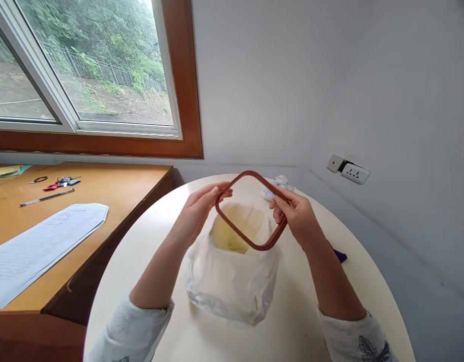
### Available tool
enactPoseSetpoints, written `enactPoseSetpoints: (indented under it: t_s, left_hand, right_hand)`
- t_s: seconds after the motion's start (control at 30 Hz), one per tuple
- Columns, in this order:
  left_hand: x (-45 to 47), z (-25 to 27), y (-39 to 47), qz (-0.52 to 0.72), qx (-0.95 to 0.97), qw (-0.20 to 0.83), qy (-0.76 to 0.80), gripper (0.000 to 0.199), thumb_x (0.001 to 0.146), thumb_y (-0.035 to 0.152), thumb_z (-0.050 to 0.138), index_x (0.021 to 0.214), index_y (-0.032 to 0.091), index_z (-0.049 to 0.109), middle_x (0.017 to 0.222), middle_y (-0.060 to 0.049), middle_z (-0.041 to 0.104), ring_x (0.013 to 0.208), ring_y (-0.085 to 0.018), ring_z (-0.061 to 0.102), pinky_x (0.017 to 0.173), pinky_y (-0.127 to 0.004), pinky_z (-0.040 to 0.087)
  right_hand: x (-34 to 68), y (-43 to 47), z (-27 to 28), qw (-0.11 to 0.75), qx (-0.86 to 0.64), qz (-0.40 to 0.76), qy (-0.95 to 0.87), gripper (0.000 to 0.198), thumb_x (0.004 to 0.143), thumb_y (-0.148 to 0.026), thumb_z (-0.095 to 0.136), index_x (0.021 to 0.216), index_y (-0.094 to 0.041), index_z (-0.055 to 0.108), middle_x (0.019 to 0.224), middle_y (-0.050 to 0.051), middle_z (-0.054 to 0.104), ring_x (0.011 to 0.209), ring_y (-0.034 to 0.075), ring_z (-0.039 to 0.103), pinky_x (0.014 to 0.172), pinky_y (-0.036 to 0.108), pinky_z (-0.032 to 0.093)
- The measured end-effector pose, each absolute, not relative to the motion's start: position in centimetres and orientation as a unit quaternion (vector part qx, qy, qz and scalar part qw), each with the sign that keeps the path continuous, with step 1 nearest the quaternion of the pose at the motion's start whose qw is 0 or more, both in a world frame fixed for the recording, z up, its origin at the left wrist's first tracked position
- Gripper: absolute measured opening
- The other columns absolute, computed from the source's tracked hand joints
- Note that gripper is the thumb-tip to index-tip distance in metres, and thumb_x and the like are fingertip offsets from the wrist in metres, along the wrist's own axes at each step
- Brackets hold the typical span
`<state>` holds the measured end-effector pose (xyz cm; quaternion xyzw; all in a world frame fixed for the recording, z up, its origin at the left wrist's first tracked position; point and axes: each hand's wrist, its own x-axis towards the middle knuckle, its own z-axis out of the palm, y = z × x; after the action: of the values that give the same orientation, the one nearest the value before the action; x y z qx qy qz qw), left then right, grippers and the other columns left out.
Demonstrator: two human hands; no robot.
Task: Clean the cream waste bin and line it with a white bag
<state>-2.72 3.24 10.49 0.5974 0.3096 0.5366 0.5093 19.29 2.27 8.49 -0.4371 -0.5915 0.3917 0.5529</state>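
Observation:
A reddish-brown square frame with rounded corners, like a bin's rim ring, is held tilted above a bin lined with a white plastic bag. My left hand grips its left corner between thumb and fingers. On the opposite corner, my right hand closes with the thumb on top and fingers curled below. The bag is folded over the bin's mouth and hangs down its outside. Through the opening a yellowish inside shows. Most of the bin's own wall is hidden by the bag.
The bin stands on a round white table. Behind the ring lies a crumpled white plastic bag, and a dark item sits by my right forearm. The wooden desk at left bears papers, a pen and keys.

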Motion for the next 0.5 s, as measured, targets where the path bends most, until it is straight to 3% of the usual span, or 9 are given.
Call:
enactPoseSetpoints:
  t_s: [0.27,0.5]
  left_hand:
    - [-3.8,9.4,4.1,0.295,0.739,0.356,0.490,0.045,0.084,0.045,0.043,0.122,0.023,0.053,0.130,-0.007,0.052,0.118,-0.025,0.047,0.096,-0.038,0.039]
    - [-3.3,8.9,4.1,0.245,0.804,0.337,0.424,0.039,0.088,0.034,0.038,0.124,0.026,0.051,0.128,-0.004,0.054,0.117,-0.023,0.048,0.097,-0.039,0.039]
  right_hand:
    - [21.6,3.3,8.2,0.603,-0.435,0.403,-0.534,0.029,0.079,-0.030,0.058,0.106,-0.025,0.064,0.071,-0.002,0.052,0.043,0.004,0.046,0.043,0.021,0.036]
    - [22.4,3.2,8.5,0.619,-0.417,0.430,-0.508,0.029,0.077,-0.031,0.061,0.105,-0.022,0.065,0.067,-0.002,0.052,0.045,0.005,0.047,0.043,0.019,0.038]
